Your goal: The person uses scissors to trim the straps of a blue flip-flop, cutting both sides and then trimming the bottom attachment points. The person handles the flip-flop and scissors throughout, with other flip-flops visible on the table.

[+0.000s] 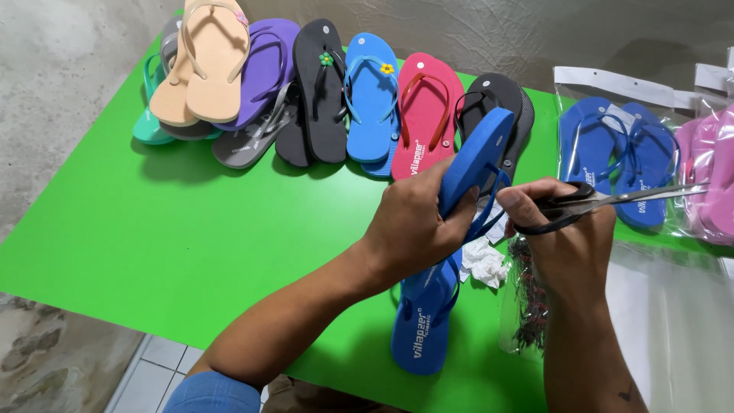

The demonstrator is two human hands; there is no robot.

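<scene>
Left hand (417, 222) clamps blue flip-flop (474, 164); right hand (566, 229) grips scissors (604, 203), blades nearly closed. Mate flip-flop (422, 329) unbagged at bottom centre; bagged blue pair (612, 157) upper right still sealed.

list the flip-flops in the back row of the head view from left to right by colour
teal flip-flop → tan pair → purple flip-flop → black flip-flop → light blue flip-flop → red flip-flop → bagged blue pair → bagged pink pair

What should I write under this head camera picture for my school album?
Left hand lifts a blue flip-flop while right hand holds scissors over a green table.
</scene>
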